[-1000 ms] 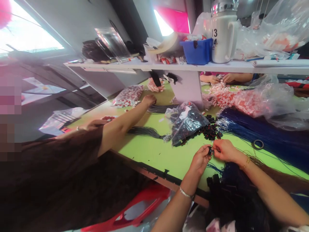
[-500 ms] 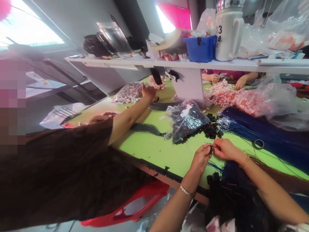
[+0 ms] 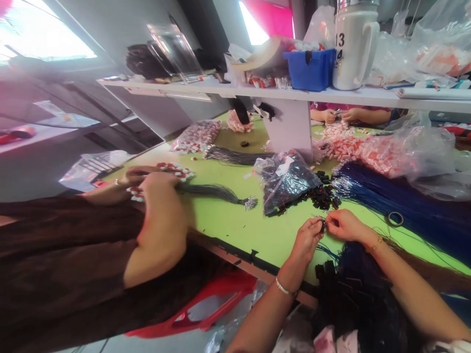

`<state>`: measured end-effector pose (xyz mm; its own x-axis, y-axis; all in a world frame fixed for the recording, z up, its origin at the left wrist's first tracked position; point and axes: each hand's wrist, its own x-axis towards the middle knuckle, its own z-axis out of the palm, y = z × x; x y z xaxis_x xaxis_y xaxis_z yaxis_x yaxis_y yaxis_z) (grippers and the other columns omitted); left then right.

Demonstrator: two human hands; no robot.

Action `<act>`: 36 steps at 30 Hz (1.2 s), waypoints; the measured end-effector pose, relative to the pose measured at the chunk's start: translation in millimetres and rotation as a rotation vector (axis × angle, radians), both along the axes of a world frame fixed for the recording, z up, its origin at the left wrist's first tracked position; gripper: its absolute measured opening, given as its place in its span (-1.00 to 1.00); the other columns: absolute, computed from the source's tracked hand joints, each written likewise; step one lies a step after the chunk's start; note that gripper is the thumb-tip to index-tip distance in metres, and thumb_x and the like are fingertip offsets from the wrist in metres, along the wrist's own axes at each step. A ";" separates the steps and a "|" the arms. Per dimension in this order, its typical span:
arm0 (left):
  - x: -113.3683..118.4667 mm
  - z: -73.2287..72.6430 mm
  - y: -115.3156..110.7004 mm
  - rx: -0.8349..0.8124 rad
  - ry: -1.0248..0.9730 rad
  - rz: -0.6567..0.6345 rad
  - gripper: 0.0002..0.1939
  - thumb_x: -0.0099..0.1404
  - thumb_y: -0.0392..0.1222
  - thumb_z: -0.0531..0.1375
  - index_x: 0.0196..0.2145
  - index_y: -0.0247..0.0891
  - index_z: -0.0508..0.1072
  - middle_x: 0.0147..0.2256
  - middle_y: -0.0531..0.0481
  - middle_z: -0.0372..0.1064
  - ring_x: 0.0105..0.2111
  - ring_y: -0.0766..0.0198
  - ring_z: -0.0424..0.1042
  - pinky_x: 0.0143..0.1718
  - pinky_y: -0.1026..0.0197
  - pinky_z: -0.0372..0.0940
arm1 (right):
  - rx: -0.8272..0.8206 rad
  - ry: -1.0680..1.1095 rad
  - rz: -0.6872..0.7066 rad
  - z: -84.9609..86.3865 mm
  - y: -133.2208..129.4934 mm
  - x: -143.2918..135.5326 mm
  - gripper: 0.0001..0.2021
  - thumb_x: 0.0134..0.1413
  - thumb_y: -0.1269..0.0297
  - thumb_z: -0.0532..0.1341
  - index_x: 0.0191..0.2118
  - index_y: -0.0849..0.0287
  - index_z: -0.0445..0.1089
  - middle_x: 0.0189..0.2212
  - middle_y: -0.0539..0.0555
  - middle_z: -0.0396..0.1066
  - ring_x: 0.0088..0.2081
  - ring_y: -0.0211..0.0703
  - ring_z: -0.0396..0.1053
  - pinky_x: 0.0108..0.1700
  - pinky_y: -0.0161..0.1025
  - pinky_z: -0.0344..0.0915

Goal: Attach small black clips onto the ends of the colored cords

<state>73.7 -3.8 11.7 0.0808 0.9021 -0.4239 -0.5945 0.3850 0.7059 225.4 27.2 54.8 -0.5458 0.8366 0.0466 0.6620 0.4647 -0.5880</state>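
My left hand (image 3: 308, 239) is closed, thumb and fingers pinching a small black plastic connector (image 3: 323, 226). Right beside it, my right hand (image 3: 346, 226) has its fingertips pressed together at the connector, on what looks like a thin wire; the fingers mostly hide it. Fine silvery wire tips show just above the fingertips. Blue wires (image 3: 328, 252) trail below my hands toward a dark bundle with black connectors (image 3: 326, 270) at the table edge. Just beyond my hands lie loose black connectors (image 3: 326, 191), beside a clear plastic bag (image 3: 289, 184) of dark parts.
A long blue wire bundle (image 3: 397, 206) and a tape ring (image 3: 394, 219) lie to the right. Pink-white parts (image 3: 368, 149) are heaped behind. A co-worker's arm (image 3: 158, 230) is at left; another person's hands (image 3: 340, 115) work opposite. A shelf (image 3: 235, 91) crosses above the table.
The co-worker at left has drawn an arm back from the far bag toward their own pile. The opposite person's hands have come together. My own hands have barely moved.
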 end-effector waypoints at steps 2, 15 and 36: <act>0.3 -0.3 -0.2 -0.002 0.028 0.004 -0.61 -0.20 -0.17 0.43 -0.38 -0.35 0.46 -0.51 0.01 0.39 -0.52 0.41 0.32 -0.47 0.35 0.17 | -0.001 -0.003 -0.015 -3.1 -0.3 -0.9 -0.90 -0.05 0.41 0.13 -0.52 0.22 0.33 -0.60 -0.03 0.35 -0.56 -0.35 0.17 -0.47 -0.39 -0.03; 3.2 2.0 -2.7 0.011 0.080 0.019 -0.66 -0.20 -0.18 0.41 -0.43 -0.34 0.46 -0.52 0.02 0.37 -0.52 0.40 0.31 -0.44 0.32 0.20 | 0.060 -0.036 -0.031 -3.1 -0.8 -1.4 -0.88 -0.05 0.38 0.11 -0.52 0.21 0.33 -0.61 -0.02 0.35 -0.58 -0.34 0.18 -0.47 -0.38 -0.02; 39.5 69.8 -70.2 0.913 0.705 -0.341 -0.74 0.25 -0.19 0.12 -0.12 -0.18 0.49 -0.21 -0.18 0.41 -0.18 0.10 0.35 -0.09 0.10 0.22 | -0.249 0.058 0.068 22.2 15.4 -0.9 -0.85 -0.04 0.33 0.09 -0.49 0.25 0.36 -0.58 -0.03 0.34 -0.53 -0.33 0.19 -0.48 -0.40 0.08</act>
<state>113.2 -74.1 81.5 0.3810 0.8699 0.3132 0.0671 -0.3639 0.9290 224.5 42.6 77.0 -0.6033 0.7879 -0.1236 0.5966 0.3430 -0.7256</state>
